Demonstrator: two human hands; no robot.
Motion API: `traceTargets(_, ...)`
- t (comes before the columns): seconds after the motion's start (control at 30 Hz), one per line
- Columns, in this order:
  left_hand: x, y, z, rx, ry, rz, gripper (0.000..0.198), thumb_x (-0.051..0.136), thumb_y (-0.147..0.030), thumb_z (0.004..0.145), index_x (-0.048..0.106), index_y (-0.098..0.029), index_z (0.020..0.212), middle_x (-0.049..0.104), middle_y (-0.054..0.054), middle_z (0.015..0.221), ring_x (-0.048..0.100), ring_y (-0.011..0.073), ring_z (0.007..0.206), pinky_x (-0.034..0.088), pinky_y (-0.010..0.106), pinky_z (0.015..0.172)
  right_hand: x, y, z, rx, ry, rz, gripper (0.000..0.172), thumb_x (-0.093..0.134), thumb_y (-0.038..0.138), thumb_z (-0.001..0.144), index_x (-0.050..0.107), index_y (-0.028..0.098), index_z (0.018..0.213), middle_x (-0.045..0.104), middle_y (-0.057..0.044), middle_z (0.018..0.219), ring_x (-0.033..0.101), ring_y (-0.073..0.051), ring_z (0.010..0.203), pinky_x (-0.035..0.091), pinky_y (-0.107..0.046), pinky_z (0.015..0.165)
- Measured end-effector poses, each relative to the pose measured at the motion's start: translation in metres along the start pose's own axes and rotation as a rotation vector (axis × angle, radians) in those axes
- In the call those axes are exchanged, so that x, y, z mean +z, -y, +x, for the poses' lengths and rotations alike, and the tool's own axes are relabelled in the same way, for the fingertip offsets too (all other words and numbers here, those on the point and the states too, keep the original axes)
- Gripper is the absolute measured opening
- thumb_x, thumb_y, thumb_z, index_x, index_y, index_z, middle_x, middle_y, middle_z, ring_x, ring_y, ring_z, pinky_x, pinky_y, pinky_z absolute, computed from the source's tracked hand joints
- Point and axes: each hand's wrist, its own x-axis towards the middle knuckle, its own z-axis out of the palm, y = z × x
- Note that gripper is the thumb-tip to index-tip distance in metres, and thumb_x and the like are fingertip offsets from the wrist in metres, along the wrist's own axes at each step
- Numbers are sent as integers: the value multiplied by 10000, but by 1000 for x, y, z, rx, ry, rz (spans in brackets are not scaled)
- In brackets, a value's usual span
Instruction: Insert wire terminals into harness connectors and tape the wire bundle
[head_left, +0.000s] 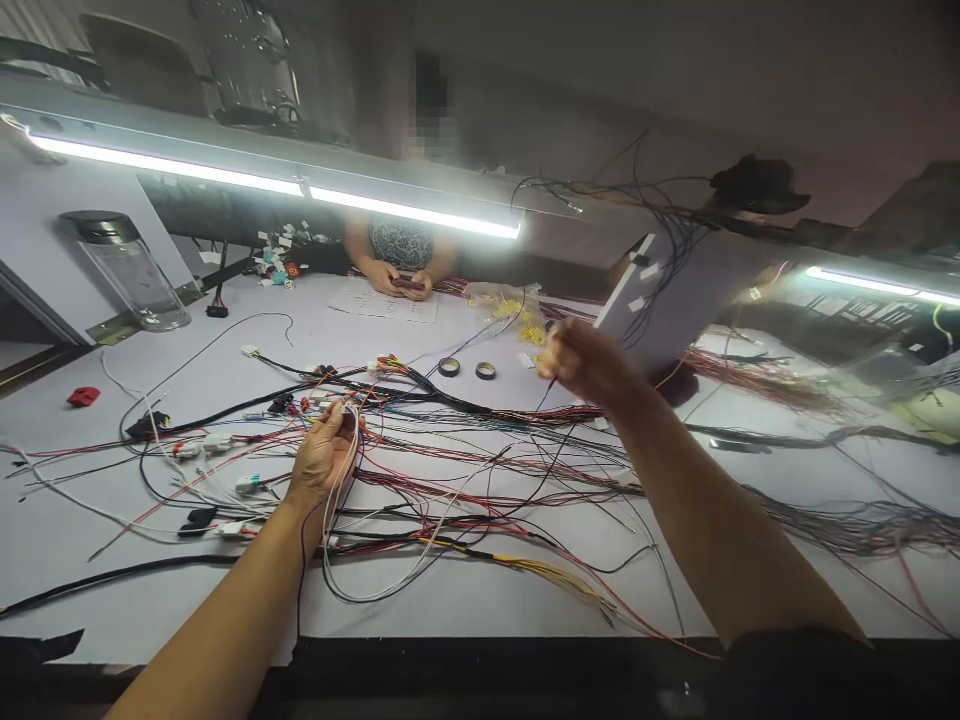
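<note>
- Holding white wires (341,470) near their ends, our left hand (319,455) is closed over the harnesses, left of the middle of the tabletop (450,615); the wires loop down below it.
- Our right hand (577,360) is raised well apart from the left, fingers curled and blurred; we cannot tell whether it grips the dark wire (551,384) just below.
- Between our hands, and beyond the black-wrapped harness (465,405), we see two tape rolls (448,367) side by side, not touching.
- Farther back lies a plastic bag (525,310) with yellow pieces.
- Across from us, another person (401,245) holds a dark object (407,284).
</note>
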Motion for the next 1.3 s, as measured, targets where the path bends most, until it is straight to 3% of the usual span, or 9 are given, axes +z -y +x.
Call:
traceTargets(0.1,3,-3,-2,2,-7,12,168,548,-19,852,627,-162,811,650,-18,730,621,71,617,529,194,652,-6,10,0,-170,-298,-16,307,497,585,882,632,313,928,304,74,559,282,-91,479,413,-251,581)
traceTargets(0.27,8,-16,-12,-14,23,78,140,606,-44,826,629,-181,843,667,-18,791,644,79,686,520,212,676,-11,7,-4,-252,-365,30,238,551,541,870,635,350,984,268,84,544,208,-88,457,374,-224,533)
traceTargets(0.33,11,-22,-13,-21,43,118,138,622,-47,810,632,-176,856,675,5,841,656,107,715,517,227,645,-7,6,-5,-233,-311,58,242,583,515,856,629,351,1029,270,87,534,239,-89,461,377,-227,538)
traceTargets(0.5,18,-37,2,3,26,182,128,594,-25,809,626,-145,843,663,43,798,637,121,660,493,222,583,-1,6,-14,47,63,39,361,671,516,783,662,240,1017,331,88,506,333,-84,483,416,-263,584)
traceTargets(0.67,18,-62,20,131,-18,145,147,571,-38,832,598,-183,824,640,-25,758,622,87,722,520,261,756,-11,32,-21,274,217,-122,549,615,685,744,680,163,898,388,65,481,294,-62,408,336,-248,451)
traceTargets(0.83,4,-85,23,173,-66,158,127,558,-74,849,578,-195,817,604,-36,704,638,144,886,465,446,956,-28,50,-20,69,-28,-192,314,737,495,747,645,196,772,390,70,456,381,-73,422,365,-236,464)
traceTargets(1.03,-7,-106,19,19,-10,283,148,595,-50,799,601,-194,837,622,10,712,663,271,880,479,630,864,-45,34,-6,10,-233,-34,311,765,469,715,602,215,791,468,71,566,365,-63,456,348,-224,454)
traceTargets(1.2,-16,-126,10,-142,28,444,144,513,-67,854,598,-176,813,649,45,761,679,287,837,573,576,735,-30,38,15,-85,-294,94,331,786,456,686,583,216,788,460,83,597,332,-48,468,329,-214,471)
traceTargets(1.3,-26,-137,1,-88,67,394,148,491,-96,878,611,-170,836,674,34,802,688,273,844,625,443,659,-14,40,25,-107,-232,68,396,832,460,617,555,210,749,455,86,612,335,-44,486,334,-210,490)
